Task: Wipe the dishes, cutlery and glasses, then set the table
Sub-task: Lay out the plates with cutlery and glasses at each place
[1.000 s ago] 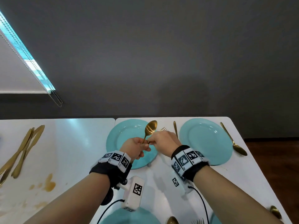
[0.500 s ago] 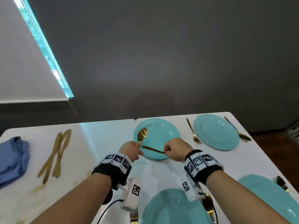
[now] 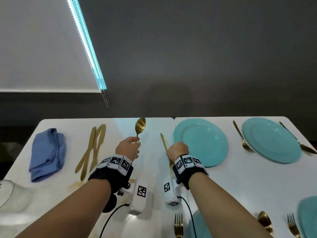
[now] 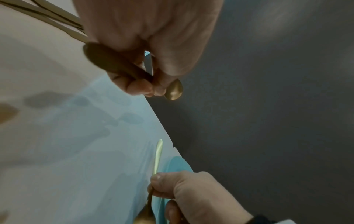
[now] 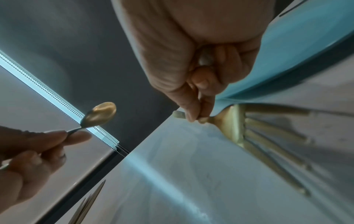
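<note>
My left hand [image 3: 127,148] grips a gold spoon [image 3: 140,125] by its handle and holds it upright, bowl up, above the white table [image 3: 240,182]. In the left wrist view the fingers pinch that spoon [image 4: 173,91]. My right hand [image 3: 177,151] holds a gold fork [image 3: 163,140] low over the table, just left of a teal plate [image 3: 200,141]. The handle points away from me. In the right wrist view the fork's tines [image 5: 268,136] cast shadows on the table. Whether they touch it I cannot tell.
A second teal plate [image 3: 271,140] lies far right with a fork [image 3: 242,138] and spoon [image 3: 298,143] beside it. Gold knives [image 3: 92,148] and a folded blue cloth [image 3: 48,153] lie left. A glass bowl [image 3: 10,194] sits at the near left. More plates and cutlery [image 3: 265,222] line the near edge.
Both hands parted and moved left off the teal plate. The left hand raised the spoon upright; the right hand turned the fork lengthwise and lowered it beside the plate. The view swung left.
</note>
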Demonstrator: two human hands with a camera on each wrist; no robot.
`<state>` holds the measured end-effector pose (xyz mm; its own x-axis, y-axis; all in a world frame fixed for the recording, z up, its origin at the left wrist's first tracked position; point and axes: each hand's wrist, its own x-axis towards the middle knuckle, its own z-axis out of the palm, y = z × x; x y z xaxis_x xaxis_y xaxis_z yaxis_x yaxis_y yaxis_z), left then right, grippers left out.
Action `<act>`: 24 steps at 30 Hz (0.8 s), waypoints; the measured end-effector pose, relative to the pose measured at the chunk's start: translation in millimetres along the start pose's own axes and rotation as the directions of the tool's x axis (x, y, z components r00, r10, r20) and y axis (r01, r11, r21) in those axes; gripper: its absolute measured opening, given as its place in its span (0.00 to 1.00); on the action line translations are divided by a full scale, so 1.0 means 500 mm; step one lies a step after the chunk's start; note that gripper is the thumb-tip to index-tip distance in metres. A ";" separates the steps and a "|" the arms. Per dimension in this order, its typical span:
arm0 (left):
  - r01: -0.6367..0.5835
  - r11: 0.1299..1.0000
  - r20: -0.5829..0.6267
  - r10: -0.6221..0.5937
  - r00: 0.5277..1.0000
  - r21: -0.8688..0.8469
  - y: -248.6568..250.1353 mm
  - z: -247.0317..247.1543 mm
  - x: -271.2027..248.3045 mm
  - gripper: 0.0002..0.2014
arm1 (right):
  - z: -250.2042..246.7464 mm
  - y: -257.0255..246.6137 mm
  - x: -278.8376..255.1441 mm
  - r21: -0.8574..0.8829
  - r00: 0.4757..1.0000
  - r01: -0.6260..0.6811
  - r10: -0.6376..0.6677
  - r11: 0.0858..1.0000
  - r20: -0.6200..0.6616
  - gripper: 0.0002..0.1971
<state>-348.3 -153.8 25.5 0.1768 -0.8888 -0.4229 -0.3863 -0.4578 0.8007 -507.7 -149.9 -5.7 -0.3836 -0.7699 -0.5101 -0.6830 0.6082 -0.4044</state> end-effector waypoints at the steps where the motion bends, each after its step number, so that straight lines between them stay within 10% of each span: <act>1: 0.000 1.000 -0.001 0.000 1.000 -0.002 -0.004 -0.004 0.006 0.14 | 0.005 -0.008 0.006 0.000 1.000 -0.018 0.018 1.000 -0.007 0.11; 24: 0.029 0.998 -0.028 -0.031 0.999 -0.062 -0.023 -0.014 0.062 0.14 | 0.019 -0.074 0.077 -0.118 0.984 0.013 -0.033 0.993 -0.174 0.08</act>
<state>-331.8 -176.3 6.0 0.2139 -0.8744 -0.4355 -0.3245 -0.4841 0.8126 -491.3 -200.2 -17.5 -0.4627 -0.8117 -0.3565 -0.7564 0.5712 -0.3188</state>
